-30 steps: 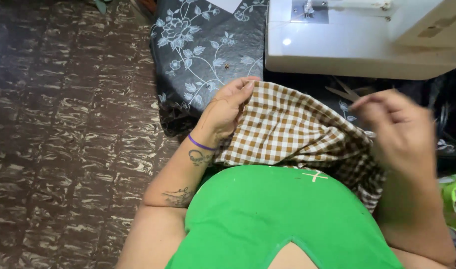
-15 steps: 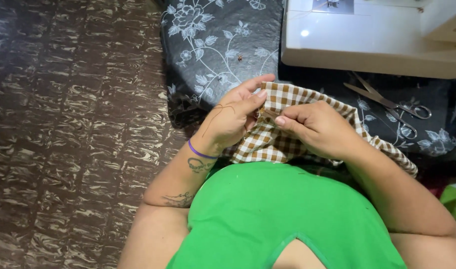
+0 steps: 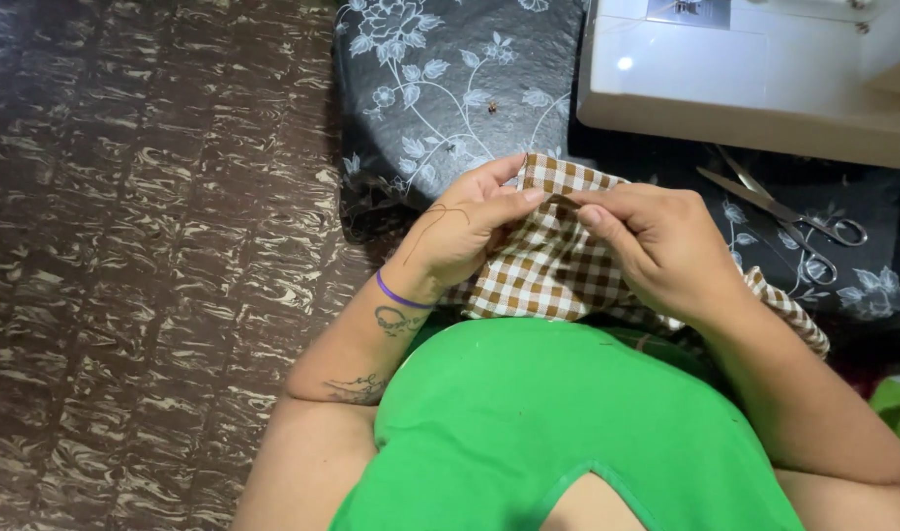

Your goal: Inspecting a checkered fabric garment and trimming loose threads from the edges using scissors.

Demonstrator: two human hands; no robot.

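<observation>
A brown and white checked cloth (image 3: 548, 270) lies bunched in front of my green top. My left hand (image 3: 465, 231) grips its upper left edge, thumb and fingers pinched on the fabric, and a dark thread runs across the back of that hand. My right hand (image 3: 657, 246) pinches the same edge from the right, its fingertips almost meeting those of the left hand. A purple band circles my left wrist.
A white sewing machine (image 3: 755, 79) stands at the top right on a black cloth with white flower print (image 3: 440, 88). Metal scissors (image 3: 784, 211) lie on that cloth just right of my right hand. Brown patterned floor (image 3: 145, 246) fills the left side.
My right hand came in from the far right onto the checked cloth's top edge, beside my left hand. Both hands now pinch it closer together.
</observation>
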